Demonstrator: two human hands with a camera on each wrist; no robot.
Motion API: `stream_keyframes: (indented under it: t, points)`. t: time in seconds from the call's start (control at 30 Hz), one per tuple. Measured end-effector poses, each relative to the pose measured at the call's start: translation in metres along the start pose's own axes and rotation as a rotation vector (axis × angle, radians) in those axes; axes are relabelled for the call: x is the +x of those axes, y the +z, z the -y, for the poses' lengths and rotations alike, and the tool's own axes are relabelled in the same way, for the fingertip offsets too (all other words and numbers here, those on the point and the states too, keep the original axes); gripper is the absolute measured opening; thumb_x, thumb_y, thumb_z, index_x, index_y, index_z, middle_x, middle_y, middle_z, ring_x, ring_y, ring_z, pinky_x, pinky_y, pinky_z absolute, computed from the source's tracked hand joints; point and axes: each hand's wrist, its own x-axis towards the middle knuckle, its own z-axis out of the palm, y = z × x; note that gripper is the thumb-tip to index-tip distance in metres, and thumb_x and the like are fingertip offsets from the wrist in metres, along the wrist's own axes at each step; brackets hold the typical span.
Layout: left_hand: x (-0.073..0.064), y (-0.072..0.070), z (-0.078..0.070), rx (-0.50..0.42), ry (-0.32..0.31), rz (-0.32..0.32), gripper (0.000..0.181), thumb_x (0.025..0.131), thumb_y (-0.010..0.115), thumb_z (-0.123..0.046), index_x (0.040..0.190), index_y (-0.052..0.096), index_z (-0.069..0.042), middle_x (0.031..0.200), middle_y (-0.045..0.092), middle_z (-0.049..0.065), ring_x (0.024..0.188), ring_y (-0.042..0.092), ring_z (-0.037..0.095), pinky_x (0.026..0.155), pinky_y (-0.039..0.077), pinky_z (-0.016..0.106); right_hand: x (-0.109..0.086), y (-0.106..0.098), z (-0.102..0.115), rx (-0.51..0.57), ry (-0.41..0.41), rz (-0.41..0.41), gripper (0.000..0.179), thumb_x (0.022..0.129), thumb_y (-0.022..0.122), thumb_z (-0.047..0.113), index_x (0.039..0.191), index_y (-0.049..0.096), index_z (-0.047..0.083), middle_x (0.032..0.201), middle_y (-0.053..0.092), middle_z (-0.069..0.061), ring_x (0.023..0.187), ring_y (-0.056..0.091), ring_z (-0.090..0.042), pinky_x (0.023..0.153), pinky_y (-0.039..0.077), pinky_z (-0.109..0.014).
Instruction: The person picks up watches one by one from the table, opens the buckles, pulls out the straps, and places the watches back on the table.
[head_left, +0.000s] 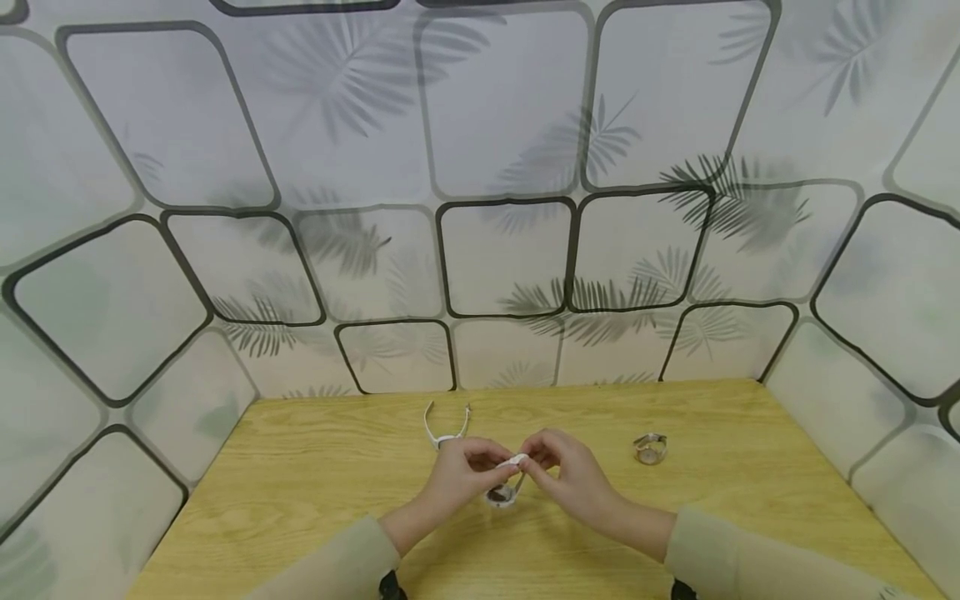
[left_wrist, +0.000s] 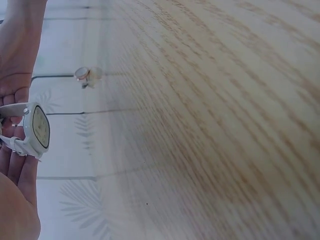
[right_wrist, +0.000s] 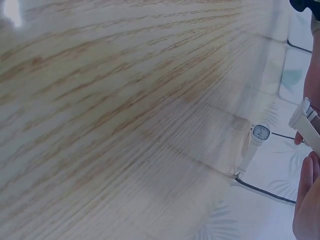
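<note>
In the head view a white wristwatch [head_left: 500,497] hangs dial-down between my two hands, its case just over the wooden table. My left hand [head_left: 468,473] pinches its strap from the left, with thumb and fingers near the strap ends. From the other side my right hand [head_left: 572,477] grips the strap the same way, thumb and forefinger close to the left hand's fingertips. The left wrist view shows the round pale dial [left_wrist: 41,126] and a white buckle [left_wrist: 18,146]. Fingers hide part of the strap.
A second white watch [head_left: 448,438] lies behind my left hand with its strap spread upward. Off to the right sits a watch with a metallic band [head_left: 650,448]. Patterned fabric walls [head_left: 502,350] border the wooden table [head_left: 315,467] at the back and sides.
</note>
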Motion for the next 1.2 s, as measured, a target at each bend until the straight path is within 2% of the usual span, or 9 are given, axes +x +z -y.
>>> stream_keyframes:
  t: [0.17, 0.43, 0.6, 0.77, 0.83, 1.07, 1.2]
  points:
    - [0.0001, 0.0008, 0.0014, 0.01, 0.004, -0.006, 0.014, 0.097, 0.077, -0.004, 0.104, 0.079, 0.008, 0.102, 0.079, 0.029, 0.085, 0.08, 0.023, 0.074, 0.064, 0.02, -0.0009, 0.0012, -0.0002, 0.033, 0.031, -0.013, 0.004, 0.102, 0.071, 0.008, 0.104, 0.07, 0.004, 0.097, 0.072, -0.006, 0.086, 0.067, -0.005, 0.076, 0.062, -0.023]
    - [0.004, 0.0021, 0.0022, -0.001, -0.038, -0.025, 0.015, 0.097, 0.077, -0.004, 0.105, 0.079, 0.007, 0.103, 0.079, 0.029, 0.082, 0.077, 0.013, 0.073, 0.064, 0.021, 0.0018, -0.0006, -0.0005, 0.12, 0.118, -0.01, 0.011, 0.103, 0.069, 0.009, 0.108, 0.069, -0.001, 0.1, 0.073, -0.011, 0.087, 0.068, -0.006, 0.077, 0.061, -0.022]
    - [0.0058, 0.001, 0.0028, 0.007, -0.043, -0.029, 0.014, 0.097, 0.077, -0.005, 0.104, 0.08, 0.007, 0.103, 0.079, 0.029, 0.083, 0.079, 0.016, 0.074, 0.065, 0.022, 0.0056, -0.0029, 0.0, 0.07, 0.135, 0.019, 0.015, 0.103, 0.072, 0.014, 0.111, 0.071, 0.001, 0.101, 0.074, -0.008, 0.087, 0.068, -0.005, 0.076, 0.061, -0.023]
    - [0.0049, 0.0004, 0.002, 0.02, -0.047, -0.025, 0.014, 0.096, 0.077, -0.003, 0.104, 0.079, 0.009, 0.102, 0.079, 0.029, 0.085, 0.08, 0.034, 0.073, 0.064, 0.02, 0.0058, -0.0034, -0.0002, -0.007, 0.094, 0.04, 0.01, 0.104, 0.071, 0.016, 0.107, 0.072, 0.007, 0.1, 0.074, -0.003, 0.088, 0.069, -0.007, 0.075, 0.061, -0.023]
    - [0.0042, 0.0005, 0.0013, 0.019, -0.05, -0.018, 0.015, 0.096, 0.077, -0.003, 0.104, 0.079, 0.009, 0.102, 0.078, 0.029, 0.085, 0.079, 0.037, 0.071, 0.064, 0.02, 0.0049, -0.003, -0.0001, -0.03, 0.079, 0.041, 0.009, 0.105, 0.07, 0.016, 0.106, 0.072, 0.008, 0.099, 0.074, -0.002, 0.088, 0.069, -0.008, 0.076, 0.061, -0.023]
    - [0.0054, 0.0016, 0.002, 0.021, -0.03, -0.015, 0.015, 0.096, 0.078, -0.005, 0.105, 0.079, 0.008, 0.101, 0.079, 0.029, 0.075, 0.072, -0.002, 0.069, 0.062, 0.018, 0.0018, -0.0002, -0.0006, -0.055, 0.071, 0.011, 0.007, 0.105, 0.069, 0.014, 0.108, 0.07, 0.007, 0.101, 0.071, -0.001, 0.089, 0.067, -0.008, 0.079, 0.061, -0.024]
    - [0.0054, 0.0018, 0.0042, 0.018, -0.028, -0.02, 0.014, 0.096, 0.078, -0.004, 0.104, 0.079, 0.008, 0.102, 0.079, 0.029, 0.076, 0.071, -0.004, 0.07, 0.062, 0.018, 0.001, 0.0017, 0.0, -0.04, 0.066, -0.017, 0.006, 0.104, 0.069, 0.011, 0.108, 0.069, 0.006, 0.101, 0.071, -0.002, 0.09, 0.066, -0.007, 0.079, 0.061, -0.024]
